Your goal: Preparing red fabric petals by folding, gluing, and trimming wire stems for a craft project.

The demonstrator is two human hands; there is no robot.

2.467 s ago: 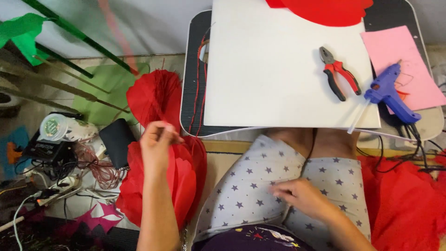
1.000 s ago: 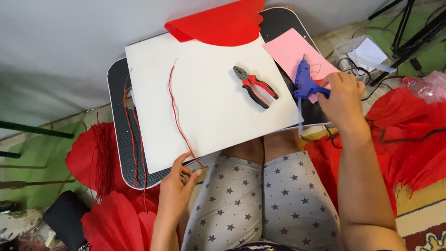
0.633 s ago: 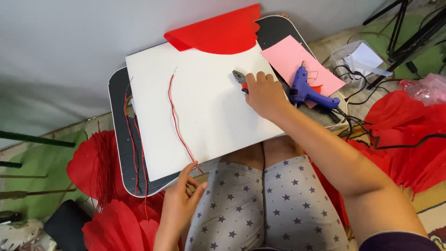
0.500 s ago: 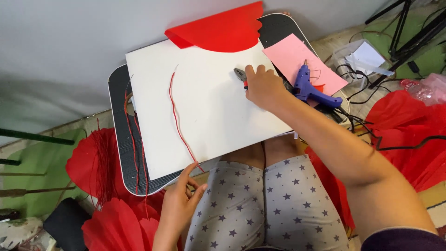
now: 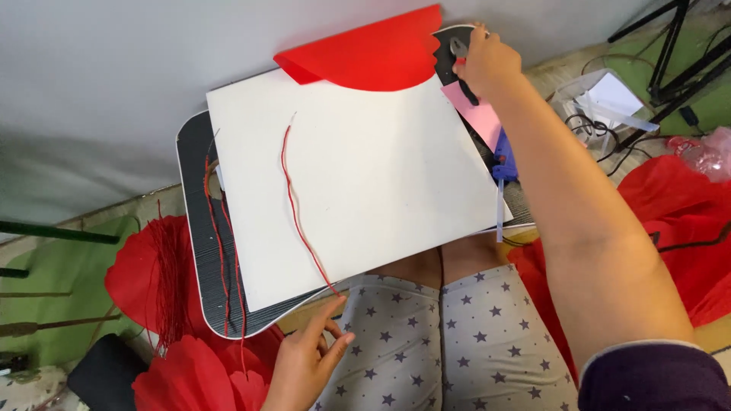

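Note:
A white board (image 5: pixel 365 175) lies on a dark lap tray (image 5: pixel 199 228) over my knees. A thin red wire (image 5: pixel 293 205) runs across the board toward its near edge. My left hand (image 5: pixel 308 361) rests by that edge, fingers apart, index tip just below the wire's lower end. My right hand (image 5: pixel 487 62) reaches to the tray's far right corner and is closed on the pliers (image 5: pixel 460 52), whose grey jaws stick out above the fingers. My forearm covers most of the pink paper (image 5: pixel 481 122) and the blue glue gun (image 5: pixel 502 161).
A red folded paper sheet (image 5: pixel 373 55) lies on the board's far edge. Red paper flowers (image 5: pixel 164 281) and green paper sit on the floor at left. More red paper (image 5: pixel 685 221), cables and tripod legs (image 5: pixel 670 46) crowd the right. A grey wall stands behind.
My right hand went from the glue gun to the pliers, closed on them and carried them to the tray's far right corner. The left hand stayed near the wire's end.

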